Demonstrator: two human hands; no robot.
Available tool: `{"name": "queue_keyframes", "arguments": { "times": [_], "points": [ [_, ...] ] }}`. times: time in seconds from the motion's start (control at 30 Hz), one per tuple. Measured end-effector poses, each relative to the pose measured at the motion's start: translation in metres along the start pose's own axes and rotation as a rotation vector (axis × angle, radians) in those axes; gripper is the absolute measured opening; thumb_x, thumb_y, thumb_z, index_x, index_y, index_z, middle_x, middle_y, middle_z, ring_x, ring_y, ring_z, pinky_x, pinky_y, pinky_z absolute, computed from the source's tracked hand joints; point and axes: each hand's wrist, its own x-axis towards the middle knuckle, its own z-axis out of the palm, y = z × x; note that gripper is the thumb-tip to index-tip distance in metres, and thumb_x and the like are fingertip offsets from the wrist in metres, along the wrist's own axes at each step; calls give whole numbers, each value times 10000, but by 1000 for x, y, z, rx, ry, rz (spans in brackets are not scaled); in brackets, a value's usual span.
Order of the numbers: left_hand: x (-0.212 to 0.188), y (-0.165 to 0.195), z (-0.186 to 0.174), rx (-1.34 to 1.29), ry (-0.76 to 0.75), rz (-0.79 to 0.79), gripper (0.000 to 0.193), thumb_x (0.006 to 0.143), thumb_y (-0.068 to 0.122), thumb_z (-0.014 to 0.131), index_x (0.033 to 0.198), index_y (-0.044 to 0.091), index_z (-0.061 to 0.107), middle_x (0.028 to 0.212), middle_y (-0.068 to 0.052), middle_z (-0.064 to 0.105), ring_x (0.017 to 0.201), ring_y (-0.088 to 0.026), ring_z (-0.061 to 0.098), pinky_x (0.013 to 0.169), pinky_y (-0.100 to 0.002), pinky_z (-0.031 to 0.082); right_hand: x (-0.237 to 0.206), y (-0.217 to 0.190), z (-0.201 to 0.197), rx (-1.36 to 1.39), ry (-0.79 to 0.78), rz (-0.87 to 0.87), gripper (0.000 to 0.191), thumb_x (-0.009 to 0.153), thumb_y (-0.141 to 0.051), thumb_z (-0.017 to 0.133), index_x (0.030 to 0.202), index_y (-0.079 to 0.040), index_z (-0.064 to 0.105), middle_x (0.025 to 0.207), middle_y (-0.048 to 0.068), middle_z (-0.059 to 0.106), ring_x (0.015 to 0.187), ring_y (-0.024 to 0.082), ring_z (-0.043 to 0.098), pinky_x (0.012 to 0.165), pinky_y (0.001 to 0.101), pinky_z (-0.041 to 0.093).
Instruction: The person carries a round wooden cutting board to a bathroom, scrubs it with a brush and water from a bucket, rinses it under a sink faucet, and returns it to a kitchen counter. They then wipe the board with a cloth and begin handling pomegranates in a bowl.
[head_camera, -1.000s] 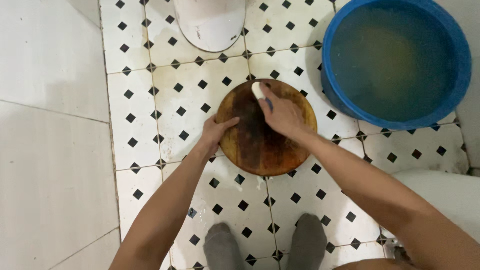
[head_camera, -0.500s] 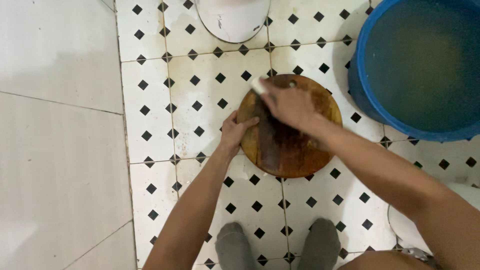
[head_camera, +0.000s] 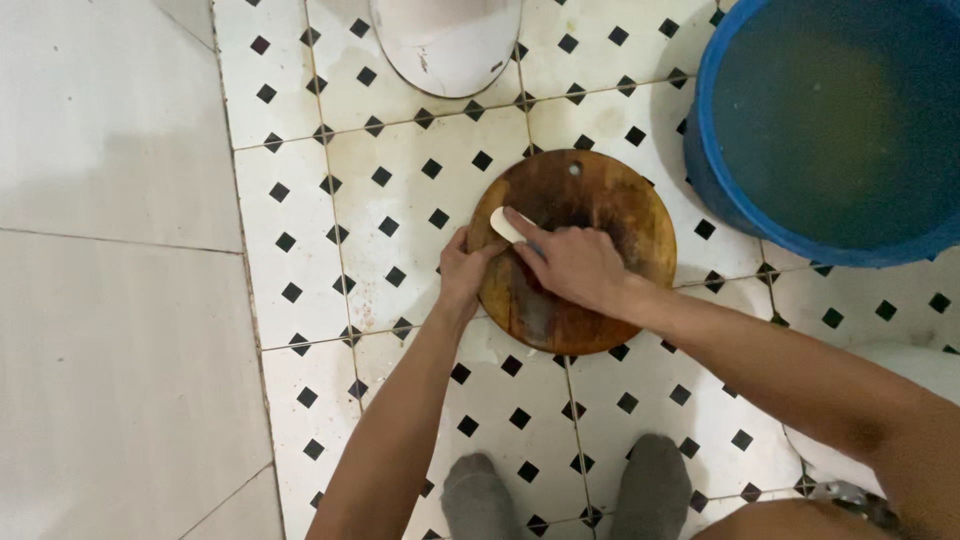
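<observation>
A round, dark-stained wooden chopping board (head_camera: 600, 210) with a small hole near its far edge lies flat on the tiled floor. My left hand (head_camera: 463, 272) grips the board's left rim. My right hand (head_camera: 570, 265) rests on top of the board near its left side, closed around a small white scrubbing tool (head_camera: 505, 225) whose tip pokes out beyond the fingers. The tool's tip presses against the wet wood. What lies under my right palm is hidden.
A blue tub (head_camera: 705, 170) of murky water stands just right of the board. A white rounded fixture (head_camera: 445, 45) sits at the top edge. My grey-socked feet (head_camera: 570, 495) are below. Plain pale tiles (head_camera: 110, 300) fill the left side; another white object (head_camera: 915, 365) is at right.
My right hand has slid with the white tool from the board's far edge toward its left side. The view has shifted, with the board and tub now further right.
</observation>
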Motion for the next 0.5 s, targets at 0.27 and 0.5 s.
{"name": "queue_keyframes", "arguments": {
  "times": [0.27,0.5],
  "points": [
    [-4,6,10,-131,58,37,465,882,156,755,1275,-61,632,1149,-159,722,983,-223,699,829,-332,587,-15,6,-3,-140,89,111,564,1019,-462,462,1546,-273,404,571,168,673,524,358,694,651,547,585],
    [-9,8,21,-80,122,131,423,908,170,764,1245,-63,660,1170,-145,721,997,-188,669,846,-295,549,-3,20,-15,-44,-44,390,586,1070,-402,426,1612,-204,326,587,140,663,461,329,674,410,465,554]
  ]
}}
